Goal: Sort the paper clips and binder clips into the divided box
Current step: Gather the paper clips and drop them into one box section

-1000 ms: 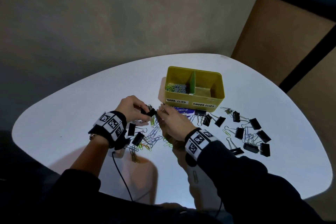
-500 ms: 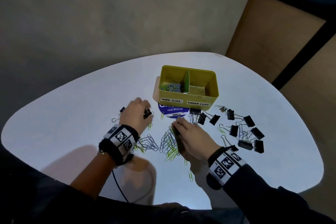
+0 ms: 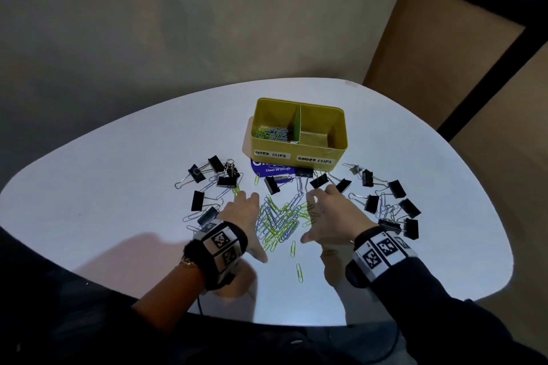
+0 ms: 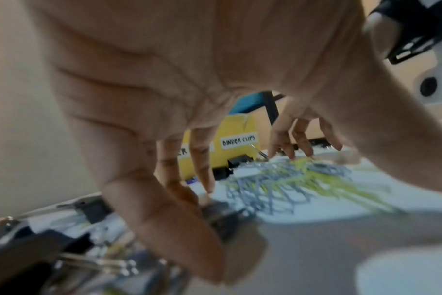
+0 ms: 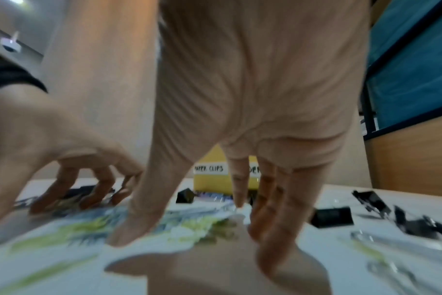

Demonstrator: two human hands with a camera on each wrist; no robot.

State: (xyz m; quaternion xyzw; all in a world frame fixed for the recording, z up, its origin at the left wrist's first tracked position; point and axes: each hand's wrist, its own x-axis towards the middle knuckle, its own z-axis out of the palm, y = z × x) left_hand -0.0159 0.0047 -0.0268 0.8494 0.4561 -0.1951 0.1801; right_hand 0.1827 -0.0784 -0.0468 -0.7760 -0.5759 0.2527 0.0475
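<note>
Blurred paper clips [image 5: 88, 225] under fingers [image 5: 242, 191]

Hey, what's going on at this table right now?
A person is sorting clips into a yellow divided box. Both the left hand and right hand are spread open on either side of a paper clip pile, holding nothing. Binder clips lie scattered; the box's binder-clip side looks empty.

2 hands [image 3: 243, 213], 1 divided box [image 3: 296, 154], roughly 18 binder clips [image 3: 197, 200], paper clips [image 3: 278, 219] uncountable.
</note>
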